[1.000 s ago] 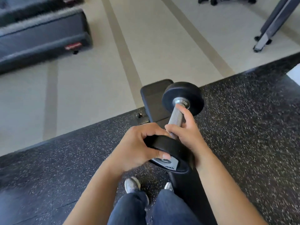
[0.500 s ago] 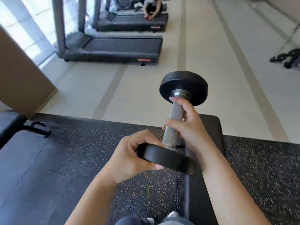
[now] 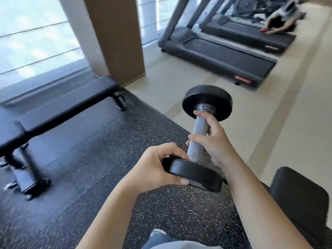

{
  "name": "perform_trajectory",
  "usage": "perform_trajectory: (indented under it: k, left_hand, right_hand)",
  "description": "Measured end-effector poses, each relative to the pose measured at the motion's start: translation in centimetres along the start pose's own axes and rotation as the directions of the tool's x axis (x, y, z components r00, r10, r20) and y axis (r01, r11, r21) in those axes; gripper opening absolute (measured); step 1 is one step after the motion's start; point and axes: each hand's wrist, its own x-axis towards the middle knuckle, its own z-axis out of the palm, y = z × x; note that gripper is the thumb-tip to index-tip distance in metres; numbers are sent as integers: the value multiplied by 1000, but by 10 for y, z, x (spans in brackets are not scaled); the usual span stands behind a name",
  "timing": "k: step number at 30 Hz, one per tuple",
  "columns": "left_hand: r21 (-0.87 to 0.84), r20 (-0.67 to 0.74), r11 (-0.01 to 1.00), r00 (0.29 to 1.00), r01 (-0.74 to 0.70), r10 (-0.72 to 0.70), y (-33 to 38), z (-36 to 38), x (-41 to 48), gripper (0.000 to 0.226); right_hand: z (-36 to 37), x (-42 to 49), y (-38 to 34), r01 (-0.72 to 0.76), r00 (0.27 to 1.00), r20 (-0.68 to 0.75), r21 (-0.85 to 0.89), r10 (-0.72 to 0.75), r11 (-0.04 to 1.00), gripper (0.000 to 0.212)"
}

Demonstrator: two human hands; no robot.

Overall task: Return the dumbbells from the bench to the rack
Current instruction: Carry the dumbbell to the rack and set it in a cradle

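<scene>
I hold a black dumbbell (image 3: 197, 139) with a knurled steel handle in the air, its far head pointing away from me. My left hand (image 3: 154, 168) grips the rim of the near head. My right hand (image 3: 213, 141) is wrapped around the handle. The black padded bench (image 3: 301, 196) it came from shows at the lower right, beside my right forearm. No rack is in view.
A second black bench (image 3: 59, 108) stands at the left on the speckled rubber floor (image 3: 93, 159). Two treadmills (image 3: 224, 53) sit at the back right on pale flooring. A wooden pillar (image 3: 116, 33) and large windows fill the top left. My shoe and jeans show at the bottom.
My view has swung left: the first bench slid to the lower right, and the second bench, pillar and windows came into sight. Both hands keep the same hold on the dumbbell.
</scene>
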Motion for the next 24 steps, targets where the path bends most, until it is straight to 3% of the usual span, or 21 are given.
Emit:
perform_trajectory:
  k: [5, 10, 16, 24]
  left_hand:
    - [-40, -179, 999, 983, 30, -37, -18, -67, -38, 35]
    - [-87, -382, 995, 921, 52, -81, -38, -123, -83, 34]
    - [-145, -621, 981, 760, 128, -191, -60, -174, -145, 35]
    - [-105, -801, 970, 559, 221, -214, -91, -272, -202, 32]
  right_hand:
    - [90, 28, -3, -40, 981, 187, -30, 45, 999, 59]
    - [187, 48, 0, -58, 919, 386, -58, 76, 997, 59]
    - [300, 55, 14, -112, 809, 571, -87, 141, 990, 59]
    - [464, 77, 20, -97, 599, 783, -137, 168, 986, 60]
